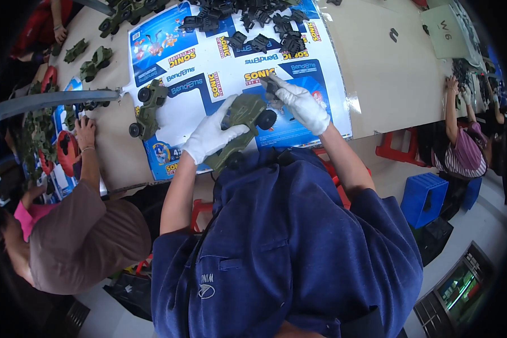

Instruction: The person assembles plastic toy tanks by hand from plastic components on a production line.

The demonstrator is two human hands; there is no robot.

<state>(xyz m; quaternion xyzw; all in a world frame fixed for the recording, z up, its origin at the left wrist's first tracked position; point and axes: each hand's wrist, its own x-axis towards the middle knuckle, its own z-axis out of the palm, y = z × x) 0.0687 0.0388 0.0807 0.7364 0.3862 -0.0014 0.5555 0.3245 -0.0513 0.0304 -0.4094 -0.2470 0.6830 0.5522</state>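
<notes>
My left hand [213,134], in a white glove, is closed round an olive-green toy vehicle [247,110] with a black wheel at its right side. Just beyond the vehicle, my right hand [303,107], also gloved, pinches a small dark plastic part [272,89]. Blur and the fingers hide that part's exact shape. To the left of my left hand, another green toy vehicle [147,117] with black wheels lies on the printed sheet [194,115]. A heap of small black plastic parts [259,43] covers the sheet's far side.
More green vehicles [96,63] stand at the far left. A grey curved bar [56,102] reaches in from the left. A person in a brown shirt [87,242] works close on my left; others sit at right. A blue crate [424,198] and red stools [401,147] stand below the table.
</notes>
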